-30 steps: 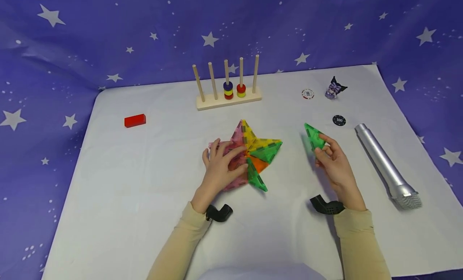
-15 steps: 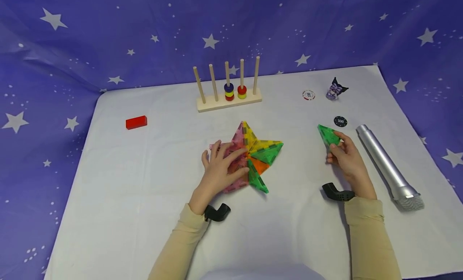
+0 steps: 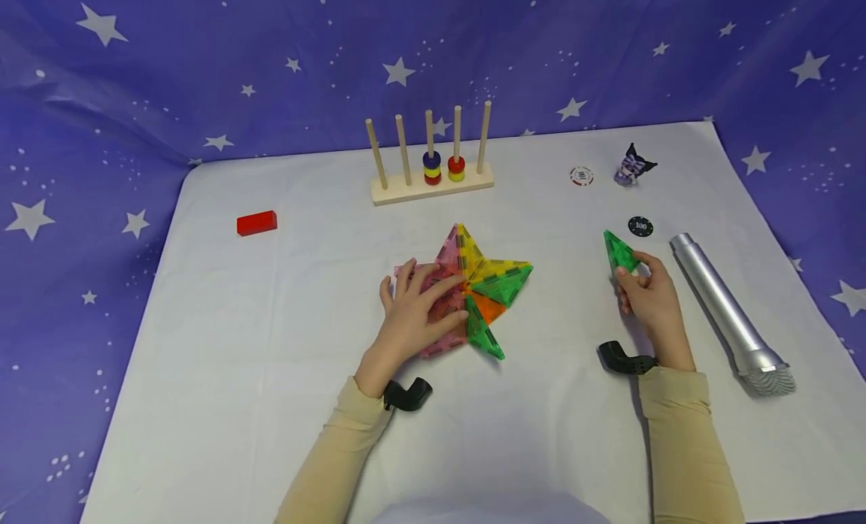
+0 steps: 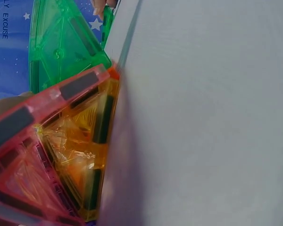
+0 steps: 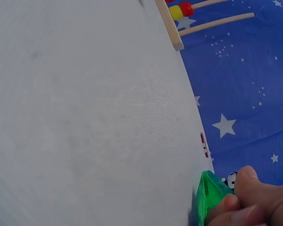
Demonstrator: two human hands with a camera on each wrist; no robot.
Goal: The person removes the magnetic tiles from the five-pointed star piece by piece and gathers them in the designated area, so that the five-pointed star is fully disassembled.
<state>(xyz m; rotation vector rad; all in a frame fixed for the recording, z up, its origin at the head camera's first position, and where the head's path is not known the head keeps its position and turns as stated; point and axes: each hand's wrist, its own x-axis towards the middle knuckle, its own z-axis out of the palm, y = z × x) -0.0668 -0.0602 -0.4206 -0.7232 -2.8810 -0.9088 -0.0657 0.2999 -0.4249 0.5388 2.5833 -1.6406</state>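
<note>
In the head view, a star built of translucent magnetic tiles (image 3: pixel 499 269) lies mid-table, with pink, yellow, green and orange parts. My left hand (image 3: pixel 408 313) rests with spread fingers over its pink left side and hides part of it. Seen close in the left wrist view are a pink tile (image 4: pixel 30 176) and a green tile (image 4: pixel 61 42) of the star. To the right of the star, my right hand (image 3: pixel 653 297) pinches a loose green triangular magnetic tile (image 3: pixel 619 253) between thumb and fingers, its point upward. That tile's tip also shows in the right wrist view.
A wooden peg stand (image 3: pixel 433 192) with coloured rings is at the back. Far left lies a red block (image 3: pixel 257 223). On the right are a silver microphone (image 3: pixel 727 310), a black chip (image 3: pixel 640 226), a white-and-red chip (image 3: pixel 581 176) and a small figurine (image 3: pixel 632 167).
My right hand has moved right, away from the star, carrying the green triangular magnetic tile, which has since turned slightly. My left hand has stayed on the star.
</note>
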